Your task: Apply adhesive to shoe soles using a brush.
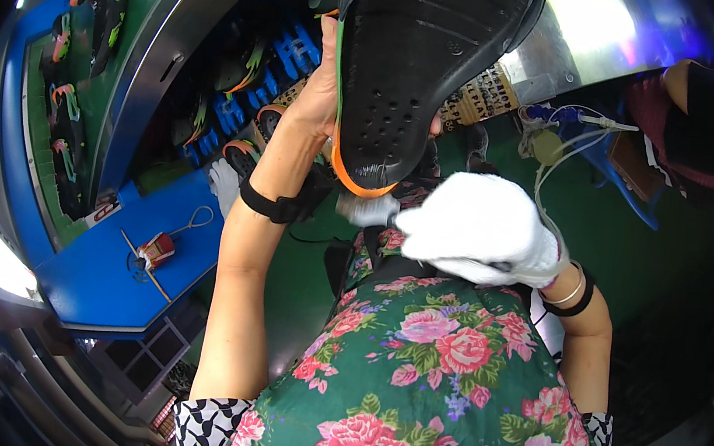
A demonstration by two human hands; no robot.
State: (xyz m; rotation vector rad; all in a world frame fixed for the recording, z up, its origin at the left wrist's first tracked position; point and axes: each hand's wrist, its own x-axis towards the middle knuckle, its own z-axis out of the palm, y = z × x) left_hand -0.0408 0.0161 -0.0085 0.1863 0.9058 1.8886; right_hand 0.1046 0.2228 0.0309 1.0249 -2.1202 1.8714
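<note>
A black shoe sole (402, 61) with an orange and green edge and rows of small holes is held up close in front of me. My left hand (320, 87) is bare and closed around its left side, with most of the fingers hidden behind it. In a white glove, my right hand (480, 228) is closed on a small brush (367, 209), whose pale bristles are blurred. The brush is just below the sole's orange tip; whether it touches cannot be told.
At left stands a blue table (104, 282) with a wire-handled tool (158, 249) on it. A white glove (225, 186) lies at its edge. Several black and orange shoe parts (70, 111) line a green belt. A metal machine housing (167, 34) curves overhead. Cables (569, 141) hang at right beside a seated person (693, 129).
</note>
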